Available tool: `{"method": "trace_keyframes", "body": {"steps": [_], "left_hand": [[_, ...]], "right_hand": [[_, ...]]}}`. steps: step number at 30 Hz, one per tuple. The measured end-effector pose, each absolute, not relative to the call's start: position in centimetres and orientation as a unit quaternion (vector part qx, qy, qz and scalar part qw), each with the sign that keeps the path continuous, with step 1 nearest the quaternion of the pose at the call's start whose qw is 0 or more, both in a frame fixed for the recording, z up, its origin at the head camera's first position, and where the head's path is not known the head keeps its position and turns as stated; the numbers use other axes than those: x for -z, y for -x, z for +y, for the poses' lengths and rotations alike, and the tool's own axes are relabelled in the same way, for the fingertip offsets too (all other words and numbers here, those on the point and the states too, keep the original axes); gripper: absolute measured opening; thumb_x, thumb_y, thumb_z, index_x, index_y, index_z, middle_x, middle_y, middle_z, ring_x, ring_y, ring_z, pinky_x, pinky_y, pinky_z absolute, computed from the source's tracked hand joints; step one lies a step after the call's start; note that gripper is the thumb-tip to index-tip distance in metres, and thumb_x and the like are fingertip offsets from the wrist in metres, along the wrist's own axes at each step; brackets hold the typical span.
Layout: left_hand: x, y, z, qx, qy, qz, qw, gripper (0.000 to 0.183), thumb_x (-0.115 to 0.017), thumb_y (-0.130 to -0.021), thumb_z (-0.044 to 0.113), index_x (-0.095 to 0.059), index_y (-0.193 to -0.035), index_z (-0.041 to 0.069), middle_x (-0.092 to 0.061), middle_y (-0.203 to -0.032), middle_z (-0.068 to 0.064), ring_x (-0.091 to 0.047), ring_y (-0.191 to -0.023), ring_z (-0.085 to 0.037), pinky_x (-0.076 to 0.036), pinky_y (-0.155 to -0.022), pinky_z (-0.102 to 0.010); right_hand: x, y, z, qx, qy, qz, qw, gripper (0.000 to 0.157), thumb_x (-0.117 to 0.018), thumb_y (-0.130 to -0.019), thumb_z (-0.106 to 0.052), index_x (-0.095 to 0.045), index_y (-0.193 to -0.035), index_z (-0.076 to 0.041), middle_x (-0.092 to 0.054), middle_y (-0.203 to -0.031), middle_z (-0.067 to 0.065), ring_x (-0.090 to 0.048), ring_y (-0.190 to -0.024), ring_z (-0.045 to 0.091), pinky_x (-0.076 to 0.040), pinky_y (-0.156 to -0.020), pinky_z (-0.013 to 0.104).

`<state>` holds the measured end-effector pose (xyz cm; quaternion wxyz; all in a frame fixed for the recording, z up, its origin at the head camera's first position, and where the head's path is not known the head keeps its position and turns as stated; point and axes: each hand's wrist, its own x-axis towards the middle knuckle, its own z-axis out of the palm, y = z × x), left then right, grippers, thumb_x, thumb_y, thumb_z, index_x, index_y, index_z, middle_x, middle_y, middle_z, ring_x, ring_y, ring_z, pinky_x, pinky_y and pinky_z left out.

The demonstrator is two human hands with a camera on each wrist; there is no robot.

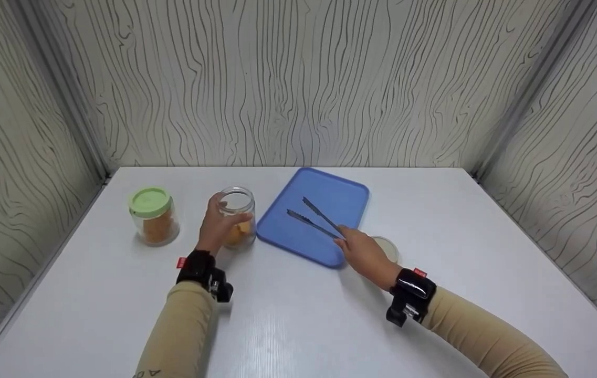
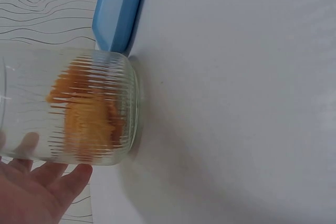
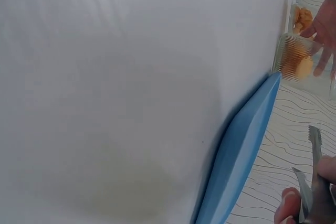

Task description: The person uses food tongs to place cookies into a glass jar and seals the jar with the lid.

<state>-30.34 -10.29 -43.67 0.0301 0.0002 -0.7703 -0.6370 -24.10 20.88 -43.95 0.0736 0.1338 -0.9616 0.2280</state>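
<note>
Left hand (image 1: 218, 227) wraps curled fingers around an open ribbed glass jar (image 1: 238, 218) of orange pieces, standing upright on the white table (image 1: 287, 320) just left of the blue tray (image 1: 330, 197). Right hand (image 1: 365, 255) pinches the near end of metal tongs (image 1: 313, 218); their arms, spread apart, lie over the tray, long axis pointing away and leftward.

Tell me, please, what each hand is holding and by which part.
The left hand grips the open jar around its side; the right hand pinches the tongs at their joined handle end.
</note>
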Motion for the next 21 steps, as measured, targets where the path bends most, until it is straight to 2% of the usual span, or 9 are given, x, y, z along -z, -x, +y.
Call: {"method": "trace_keyframes", "body": {"steps": [10, 21], "left_hand": [[43.7, 30.3, -10.3, 0.640, -0.005, -0.768, 0.024, 0.086, -0.077, -0.081, 0.022, -0.026, -0.149, 0.008, -0.032, -0.147, -0.024, -0.031, -0.135, -0.035, -0.024, -0.111, -0.049], [43.8, 30.4, -10.3, 0.643, -0.007, -0.766, 0.021, 0.088, -0.077, -0.081, 0.022, -0.025, -0.151, 0.009, -0.031, -0.149, -0.023, -0.030, -0.137, -0.034, -0.022, -0.112, -0.049]], "right_hand": [[45.1, 23.5, 21.8, -0.219, -0.133, -0.965, 0.062, 0.038, -0.055, -0.099, -0.013, -0.052, -0.127, 0.013, -0.059, -0.120, 0.031, -0.057, -0.112, 0.044, -0.045, -0.096, 0.051], [46.1, 23.1, 22.1, -0.210, -0.130, -0.968, 0.048, 0.037, -0.057, -0.097, -0.011, -0.053, -0.124, 0.014, -0.063, -0.106, 0.030, -0.061, -0.102, 0.043, -0.049, -0.089, 0.051]]}}
